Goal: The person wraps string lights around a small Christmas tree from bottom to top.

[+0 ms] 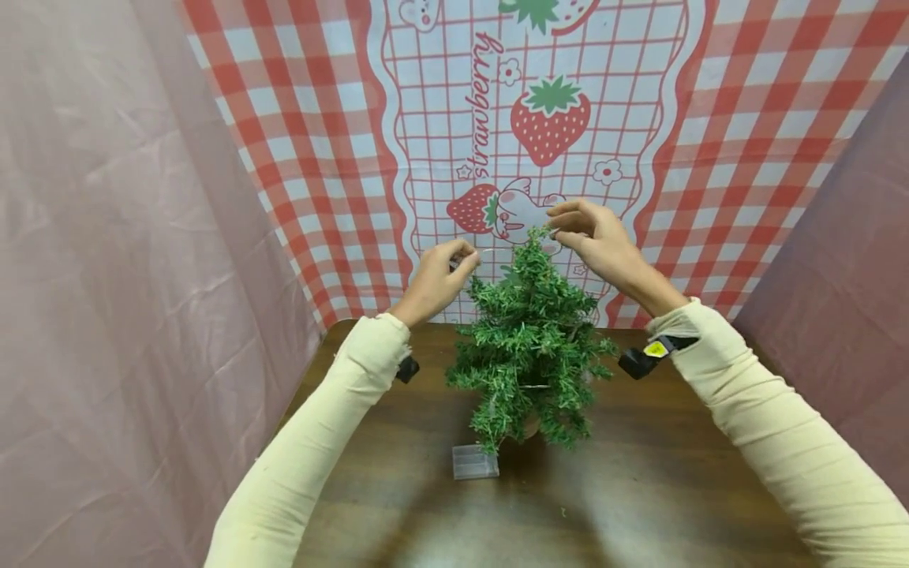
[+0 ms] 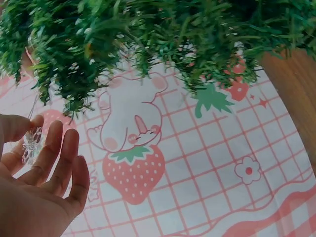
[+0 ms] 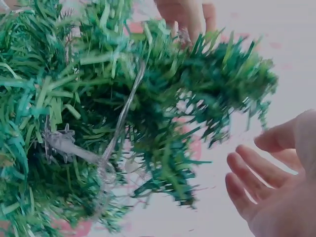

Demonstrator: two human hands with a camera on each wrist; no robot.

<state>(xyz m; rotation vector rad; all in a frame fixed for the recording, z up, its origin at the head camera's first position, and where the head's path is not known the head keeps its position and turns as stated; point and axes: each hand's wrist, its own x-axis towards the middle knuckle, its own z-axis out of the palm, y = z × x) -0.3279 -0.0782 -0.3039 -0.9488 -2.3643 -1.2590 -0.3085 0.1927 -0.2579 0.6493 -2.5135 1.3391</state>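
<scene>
A small green artificial tree stands on the wooden table. To the left of its top is my left hand, its thumb and fingertips pinching a small clear snowflake-like ornament. A thin clear thread runs up from the ornament towards the branches. Beside the treetop, on the right, my right hand has relaxed fingers; the right wrist view shows thumb and fingers apart, nothing visible between them. Among the branches in that view hang another clear ornament and a clear loop.
A clear compartment box lies on the wooden table in front of the tree. Behind stands a red-and-white strawberry-print cloth. Pinkish curtains hang at both sides.
</scene>
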